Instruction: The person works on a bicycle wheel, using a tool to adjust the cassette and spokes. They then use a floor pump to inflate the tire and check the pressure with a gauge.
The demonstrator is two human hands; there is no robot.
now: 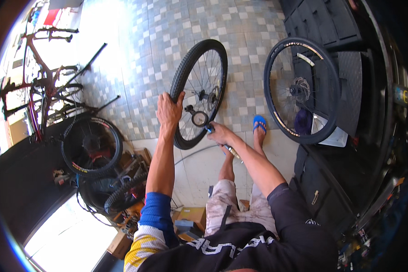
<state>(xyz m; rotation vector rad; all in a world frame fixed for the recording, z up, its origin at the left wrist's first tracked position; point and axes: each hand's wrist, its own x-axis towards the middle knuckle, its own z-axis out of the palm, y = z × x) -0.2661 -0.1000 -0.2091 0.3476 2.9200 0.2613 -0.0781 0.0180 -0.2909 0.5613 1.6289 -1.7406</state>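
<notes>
A bicycle wheel [217,63] with a black knobby tire stands on the tiled floor [245,59] in front of me. My left hand [170,109] is closed on the left side of its tire. A round-dial inflator gauge [199,119] is at the lower part of the wheel, beside the rim. My right hand [217,133] grips the inflator's handle just below the dial, and a grey hose [190,156] runs from it across the floor. Whether the chuck sits on the valve I cannot tell.
Another wheel [328,79] with a brake disc leans on black cabinets [322,20] at the right. A red bike frame [43,97], more wheels [90,143] and cardboard boxes [190,215] are at the left and below. My feet [258,127] in blue flip-flops are near the wheel.
</notes>
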